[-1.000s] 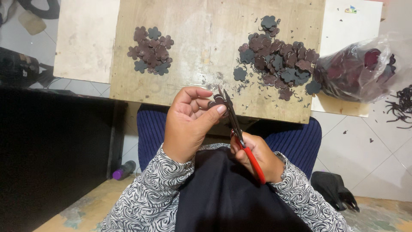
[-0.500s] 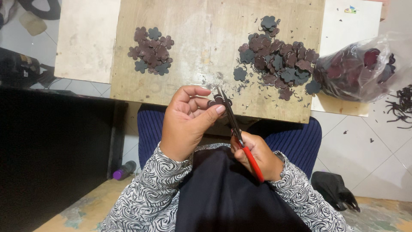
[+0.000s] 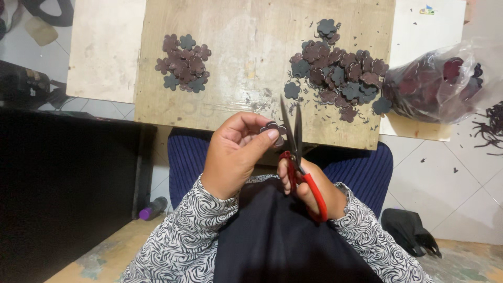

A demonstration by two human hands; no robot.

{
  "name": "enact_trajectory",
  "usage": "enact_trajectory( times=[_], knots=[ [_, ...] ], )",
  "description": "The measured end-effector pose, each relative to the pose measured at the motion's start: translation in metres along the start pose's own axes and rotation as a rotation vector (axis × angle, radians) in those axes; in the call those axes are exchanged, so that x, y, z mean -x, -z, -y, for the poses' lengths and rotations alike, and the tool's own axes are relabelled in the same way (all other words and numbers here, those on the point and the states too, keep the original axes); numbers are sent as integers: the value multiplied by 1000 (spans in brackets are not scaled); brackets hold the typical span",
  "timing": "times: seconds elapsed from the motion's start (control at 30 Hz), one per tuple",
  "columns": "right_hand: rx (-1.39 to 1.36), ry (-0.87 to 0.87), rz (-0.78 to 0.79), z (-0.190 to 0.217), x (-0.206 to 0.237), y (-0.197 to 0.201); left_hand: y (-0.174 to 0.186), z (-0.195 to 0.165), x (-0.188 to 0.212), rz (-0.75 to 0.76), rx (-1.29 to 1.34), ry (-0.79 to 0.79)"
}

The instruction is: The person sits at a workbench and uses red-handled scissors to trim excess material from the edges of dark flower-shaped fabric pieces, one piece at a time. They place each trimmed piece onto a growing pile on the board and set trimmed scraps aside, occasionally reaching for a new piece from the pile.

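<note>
My left hand pinches a small dark flower-shaped cutout between thumb and fingers. My right hand grips red-handled scissors, blades slightly apart and pointing up beside the cutout. Both hands hover over my lap, at the near edge of a wooden board. On the board, a small pile of flower cutouts lies at the left and a larger pile of flower cutouts at the right.
A clear plastic bag full of dark pieces lies at the board's right. Dark scrap strips lie on the white tiled floor. A purple-capped object and a black bag rest near my legs.
The scissor blades have opened a little and shifted right of the cutout. Both hands stay in nearly the same place.
</note>
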State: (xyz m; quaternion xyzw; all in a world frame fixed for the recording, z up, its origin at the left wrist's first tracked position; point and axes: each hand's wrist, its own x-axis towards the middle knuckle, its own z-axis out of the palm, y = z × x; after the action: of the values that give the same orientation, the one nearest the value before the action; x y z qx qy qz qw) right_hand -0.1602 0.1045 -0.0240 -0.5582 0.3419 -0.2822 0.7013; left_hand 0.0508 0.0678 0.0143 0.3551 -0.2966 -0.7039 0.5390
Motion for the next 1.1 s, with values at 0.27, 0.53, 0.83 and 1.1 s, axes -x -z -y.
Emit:
enact_trajectory(
  times=[0.27,0.53,0.83,1.1],
  knots=[
    [134,21,24,8,-3,-6,-1,9,1,22,27,4],
    [77,66,-16,2,-3,-5,-4,11,4,66,-45,112],
    [126,69,-13,3,-4,-5,-7,10,5,28,35,120],
    [120,54,-31,6,-4,-6,-7,12,5,25,72,89]
  ],
)
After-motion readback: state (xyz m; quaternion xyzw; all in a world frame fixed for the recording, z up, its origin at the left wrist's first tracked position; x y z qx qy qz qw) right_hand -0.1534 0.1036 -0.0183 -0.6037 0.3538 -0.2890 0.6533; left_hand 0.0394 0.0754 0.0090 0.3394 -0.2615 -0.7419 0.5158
